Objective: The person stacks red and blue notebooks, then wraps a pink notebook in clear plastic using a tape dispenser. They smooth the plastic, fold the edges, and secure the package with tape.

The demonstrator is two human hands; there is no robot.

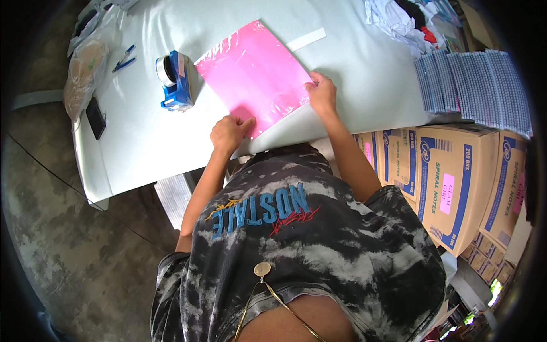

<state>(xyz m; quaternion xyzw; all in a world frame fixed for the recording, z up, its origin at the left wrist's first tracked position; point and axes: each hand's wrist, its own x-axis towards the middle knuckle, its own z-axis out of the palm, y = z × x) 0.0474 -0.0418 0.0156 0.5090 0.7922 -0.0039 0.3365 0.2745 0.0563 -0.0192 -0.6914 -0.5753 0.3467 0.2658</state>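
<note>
A bright pink rectangular pack (254,77), with a glossy see-through wrap, lies at a slant on the table in front of me. My left hand (230,132) pinches its near-left corner, fingers curled at the edge. At the near-right corner, my right hand (322,93) grips the same pack between thumb and fingers. A flat white strip (307,39) lies beside the pack's far right edge. To the left of the pack stands a blue tape dispenser (181,85) holding a roll of tape.
The pale table (131,162) carries pens (124,61), a dark phone (96,118) and a plastic-wrapped bundle (85,71) at left. Stacked spiral notebooks (473,85) sit at right, below crumpled plastic (393,23). Cardboard boxes (447,182) stand beside the table at lower right.
</note>
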